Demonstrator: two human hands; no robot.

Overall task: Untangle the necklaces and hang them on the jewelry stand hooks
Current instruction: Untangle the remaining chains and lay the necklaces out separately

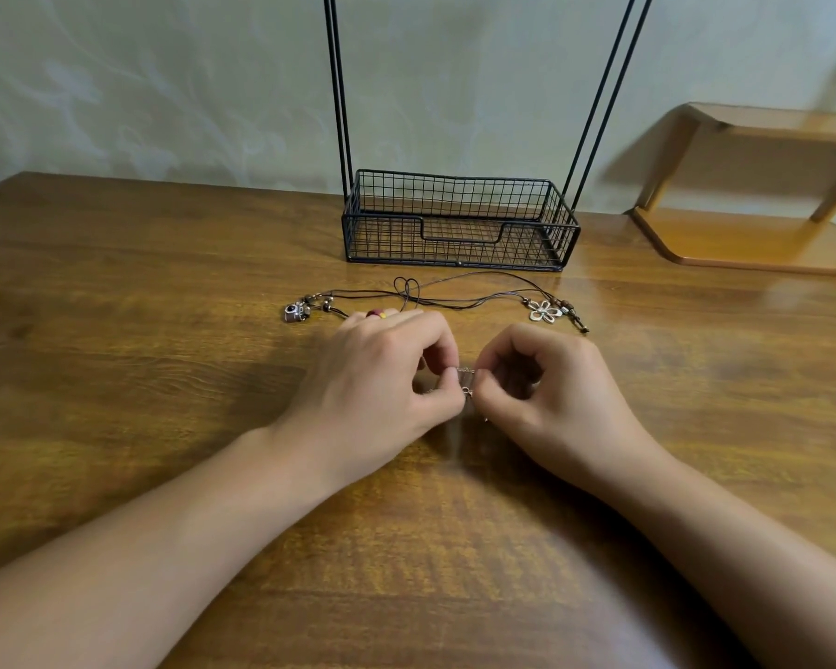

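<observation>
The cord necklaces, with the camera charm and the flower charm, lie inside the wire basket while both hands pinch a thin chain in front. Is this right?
Not quite. The head view shows the cord necklaces on the table, in front of the wire basket, not inside it. The rest holds: the camera charm and flower charm are on them, and the left hand and right hand pinch a thin chain.

A black wire-mesh basket [459,219] with tall thin metal rods [339,89] rising from its two ends stands at the back of the brown wooden table [117,330], and a light wooden shelf riser [754,185] sits to its right. Just in front of the basket lie dark cord necklaces [454,294], a small metal camera charm [294,312] at their left end and a silver flower pendant [544,311] at their right. Nearer the viewer, the left hand [382,379] and right hand [546,383] meet over the table's middle, pinching a thin silver chain [466,379] between them.
</observation>
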